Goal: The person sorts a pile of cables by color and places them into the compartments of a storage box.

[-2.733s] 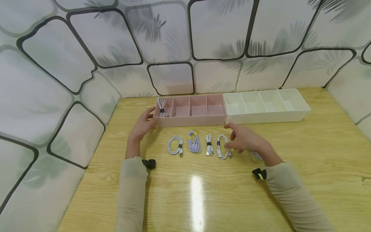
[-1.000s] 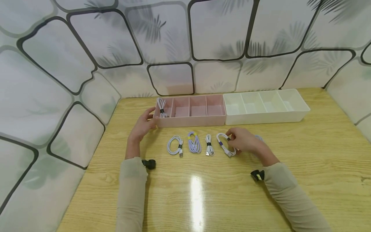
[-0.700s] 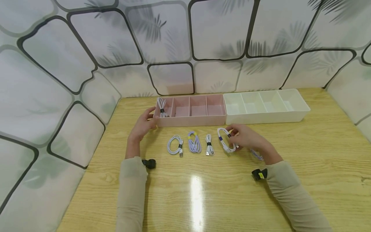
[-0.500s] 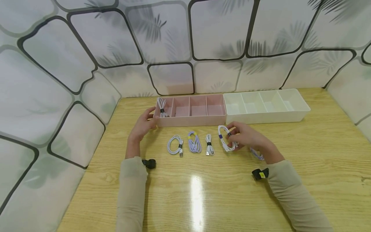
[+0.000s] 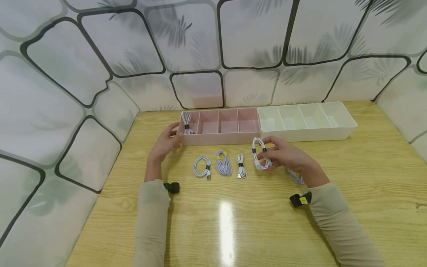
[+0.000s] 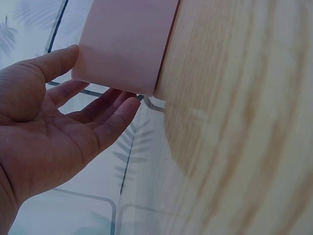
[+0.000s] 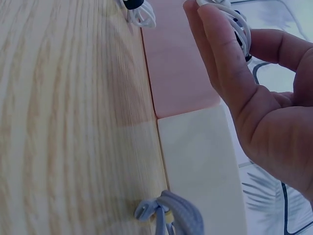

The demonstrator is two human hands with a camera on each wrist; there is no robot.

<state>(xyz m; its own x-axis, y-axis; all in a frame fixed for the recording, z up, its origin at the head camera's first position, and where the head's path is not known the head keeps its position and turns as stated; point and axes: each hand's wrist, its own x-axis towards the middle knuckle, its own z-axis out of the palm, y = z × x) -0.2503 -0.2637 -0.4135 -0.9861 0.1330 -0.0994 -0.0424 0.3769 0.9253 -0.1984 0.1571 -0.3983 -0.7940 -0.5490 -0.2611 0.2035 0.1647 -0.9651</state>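
Observation:
My right hand (image 5: 287, 155) pinches a coiled white charging cable (image 5: 254, 151) with a purple tie and a black tie. Thumb and fingers hold one side of the loop, lifted off the table in front of where the two boxes meet. In the right wrist view part of this cable (image 7: 243, 29) shows between thumb and fingers. My left hand (image 5: 163, 144) touches the left end of a pink divided box (image 5: 218, 139), its fingers loosely extended. A white cable bundle (image 5: 186, 122) with a black tie lies in that box's leftmost compartment.
On the table lie a ring-shaped white cable (image 5: 195, 170), a lilac cable (image 5: 225, 167) with a yellow tie and a small white cable bundle (image 5: 241, 171). A lilac cable (image 5: 295, 177) is partly hidden by my right forearm. A white divided box (image 5: 310, 135) adjoins the pink one.
My right hand has taken hold of the white cable, raised it from the table and moved it slightly toward the boxes. My left hand stays at the pink box.

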